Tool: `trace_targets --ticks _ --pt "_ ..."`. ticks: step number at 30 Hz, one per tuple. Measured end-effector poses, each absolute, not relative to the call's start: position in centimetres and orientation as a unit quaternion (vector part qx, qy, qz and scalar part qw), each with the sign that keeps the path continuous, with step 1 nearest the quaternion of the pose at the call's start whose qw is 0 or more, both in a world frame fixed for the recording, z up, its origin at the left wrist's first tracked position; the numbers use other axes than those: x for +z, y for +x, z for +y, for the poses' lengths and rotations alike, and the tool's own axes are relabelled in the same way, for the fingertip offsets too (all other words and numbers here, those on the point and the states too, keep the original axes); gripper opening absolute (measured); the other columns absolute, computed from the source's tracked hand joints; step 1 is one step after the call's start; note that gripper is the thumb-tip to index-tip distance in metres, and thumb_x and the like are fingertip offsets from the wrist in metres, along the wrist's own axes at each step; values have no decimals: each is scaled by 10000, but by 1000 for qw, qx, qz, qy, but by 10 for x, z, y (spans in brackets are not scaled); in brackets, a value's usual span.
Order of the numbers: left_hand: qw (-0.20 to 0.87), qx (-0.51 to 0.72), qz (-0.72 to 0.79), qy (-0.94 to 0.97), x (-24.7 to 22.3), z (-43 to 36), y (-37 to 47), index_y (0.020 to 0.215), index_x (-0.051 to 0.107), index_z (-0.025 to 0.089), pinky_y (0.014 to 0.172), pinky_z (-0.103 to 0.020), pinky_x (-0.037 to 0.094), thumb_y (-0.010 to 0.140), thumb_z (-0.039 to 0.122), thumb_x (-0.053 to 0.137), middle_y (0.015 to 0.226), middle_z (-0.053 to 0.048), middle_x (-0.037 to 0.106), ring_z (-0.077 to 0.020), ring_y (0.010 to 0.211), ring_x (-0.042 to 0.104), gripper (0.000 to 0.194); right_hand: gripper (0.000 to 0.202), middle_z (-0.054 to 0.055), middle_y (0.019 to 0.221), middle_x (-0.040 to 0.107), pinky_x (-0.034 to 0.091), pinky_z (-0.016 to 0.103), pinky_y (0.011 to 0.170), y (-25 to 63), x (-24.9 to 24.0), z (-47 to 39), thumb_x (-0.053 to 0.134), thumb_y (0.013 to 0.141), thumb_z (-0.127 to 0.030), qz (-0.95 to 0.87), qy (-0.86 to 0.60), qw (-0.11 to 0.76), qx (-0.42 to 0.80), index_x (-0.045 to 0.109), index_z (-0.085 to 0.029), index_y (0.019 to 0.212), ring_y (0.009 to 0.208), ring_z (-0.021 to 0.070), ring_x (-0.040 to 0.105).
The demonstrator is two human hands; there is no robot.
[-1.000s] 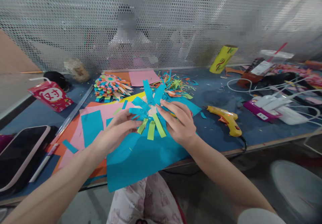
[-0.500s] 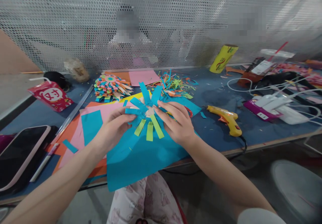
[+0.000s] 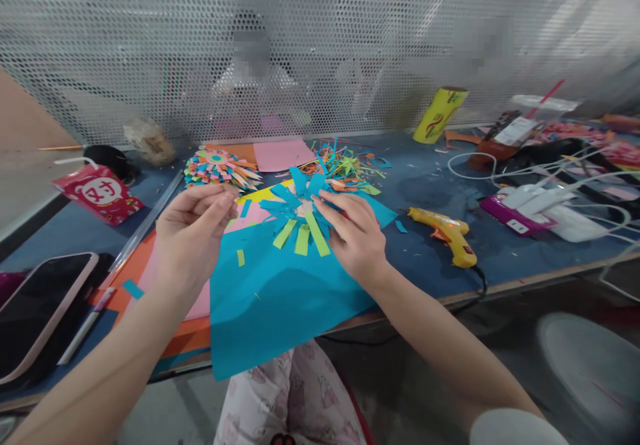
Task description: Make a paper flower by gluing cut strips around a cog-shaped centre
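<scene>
- While a red drink carton (image 3: 103, 195) sits at the far left, a phone (image 3: 45, 312) lies in front of it, nearer the table's edge.
- The left hand (image 3: 193, 232) is raised to the left of the paper flower, apart from it, thumb and fingertips brought together; I cannot tell whether anything small is pinched between them.
- Beyond that hand rests a multicoloured paper ball (image 3: 220, 167).
- The paper flower (image 3: 303, 209), with blue and light green strips around a pale centre, is between the hands, over a large blue sheet (image 3: 280, 312), and touches only the right hand.
- The right hand (image 3: 355, 235) grips the flower's right side, index finger reaching toward its centre.
- Well to the right lies a yellow glue gun (image 3: 445, 228).
</scene>
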State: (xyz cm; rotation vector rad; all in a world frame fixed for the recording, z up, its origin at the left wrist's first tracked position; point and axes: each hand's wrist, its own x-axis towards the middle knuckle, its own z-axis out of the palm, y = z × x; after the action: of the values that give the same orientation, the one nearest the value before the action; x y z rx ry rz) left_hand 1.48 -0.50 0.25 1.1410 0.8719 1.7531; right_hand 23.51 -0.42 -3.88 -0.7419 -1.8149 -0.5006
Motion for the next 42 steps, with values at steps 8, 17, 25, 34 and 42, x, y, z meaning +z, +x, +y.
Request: trace_targets --ticks 8,17,25,34,42 --pt "536 535 409 509 -14 -7 27 788 701 176 622 -254 544 517 267 871 714 -27 731 -173 705 693 333 435 72 1125 681 526 377 915 239 -38 -4 490 875 -68 -747 -346 543 -165 582 -262 1253 1052 199 640" --pt "440 513 439 592 -17 -3 23 714 721 168 627 -266 554 589 343 824 673 -33 725 -150 615 665 238 371 68 1088 704 539 340 918 243 -40 -3 521 814 -88 -746 -412 517 -83 661 -198 1140 1027 192 653" --pt "236 328 414 815 -23 5 14 890 749 199 856 -341 543 823 319 586 955 -46 760 -220 905 704 213 307 74 1036 718 554 344 871 243 -43 4 530 802 -122 -720 -428 543 -59 693 -191 1052 959 201 673" --pt "86 137 357 920 -43 -7 -5 1268 561 240 1009 -412 429 905 327 517 1081 -20 733 -219 1092 637 377 311 99 1101 690 531 378 915 234 -51 12 491 840 -124 -759 -448 471 33 663 -169 1095 1058 219 634" --pt "85 192 429 878 -45 -18 2 1284 512 214 932 -389 481 898 338 495 926 -11 756 -225 1002 667 405 308 119 1144 663 488 415 972 228 -57 21 471 872 -129 -772 -462 435 46 655 -170 1116 1093 231 608"
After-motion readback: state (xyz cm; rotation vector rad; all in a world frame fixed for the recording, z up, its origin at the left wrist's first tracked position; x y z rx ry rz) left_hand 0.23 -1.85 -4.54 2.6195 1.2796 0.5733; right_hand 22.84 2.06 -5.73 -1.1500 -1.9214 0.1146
